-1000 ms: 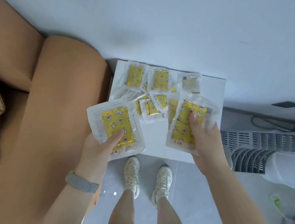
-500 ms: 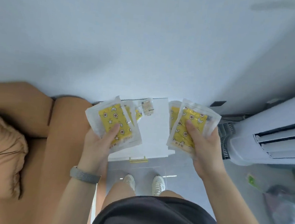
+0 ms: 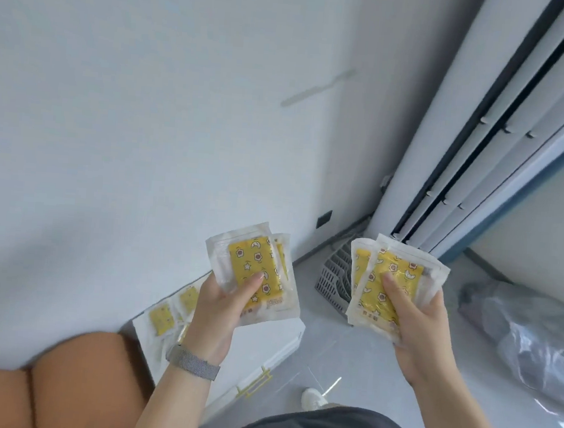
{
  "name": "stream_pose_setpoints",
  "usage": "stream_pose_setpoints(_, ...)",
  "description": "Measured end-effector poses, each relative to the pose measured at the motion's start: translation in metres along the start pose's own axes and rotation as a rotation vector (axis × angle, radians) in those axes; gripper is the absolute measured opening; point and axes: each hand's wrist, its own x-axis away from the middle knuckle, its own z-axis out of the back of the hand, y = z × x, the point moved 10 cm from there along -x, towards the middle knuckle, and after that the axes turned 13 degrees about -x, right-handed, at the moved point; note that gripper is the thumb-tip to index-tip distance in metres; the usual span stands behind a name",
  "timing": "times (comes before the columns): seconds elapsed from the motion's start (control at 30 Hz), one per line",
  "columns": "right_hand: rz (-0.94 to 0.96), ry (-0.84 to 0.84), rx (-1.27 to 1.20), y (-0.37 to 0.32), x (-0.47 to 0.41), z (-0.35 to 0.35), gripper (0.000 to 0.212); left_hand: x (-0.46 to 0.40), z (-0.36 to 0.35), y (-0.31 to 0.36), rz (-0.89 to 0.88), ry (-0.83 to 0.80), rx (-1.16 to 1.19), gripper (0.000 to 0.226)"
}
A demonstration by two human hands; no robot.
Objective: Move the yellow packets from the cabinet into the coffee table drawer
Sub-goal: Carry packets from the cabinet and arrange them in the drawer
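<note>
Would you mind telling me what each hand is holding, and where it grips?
Each holds yellow packets near their lower ends: left hand its packets, right hand its packets.

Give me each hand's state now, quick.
Left hand: grips clear plastic packets with yellow patterned contents.
Right hand: grips another stack of yellow packets.

Plain pale wall (image 3: pixel 131 100) fills most of the view, small dark outlet plate (image 3: pixel 324 218) low on it. Grey glossy floor (image 3: pixel 357 351) below; tan sofa arm (image 3: pixel 68 382) bottom left against the wall. Tall white floor-standing AC unit (image 3: pixel 481 145) in the corner at right, grey vent grille (image 3: pixel 334 278) at its base, crumpled clear plastic bag (image 3: pixel 530 338) on the floor far right.
</note>
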Motion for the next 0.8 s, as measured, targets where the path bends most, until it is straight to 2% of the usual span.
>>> stream_pose_setpoints(0.17, 0.125, 0.170, -0.084, -0.003, 0.059, 0.038, 0.053, 0.017, -0.015, -0.002, 0.012, -0.189, -0.062, 0.029)
stream_pose_setpoints(0.33, 0.250, 0.383, -0.146, -0.003, 0.125, 0.094, 0.030, 0.043, -0.053, -0.017, 0.023, -0.395, -0.147, 0.029)
stream_pose_setpoints(0.47, 0.329, 0.523, -0.195, -0.009, 0.179, 0.137, 0.024, 0.073, -0.095, -0.027, 0.027, -0.567, -0.195, 0.024)
stream_pose_setpoints(0.8, 0.534, 0.801, -0.286, -0.029, 0.293, 0.229, 0.030, 0.160, -0.198, -0.050, 0.018, -0.928, -0.281, 0.021)
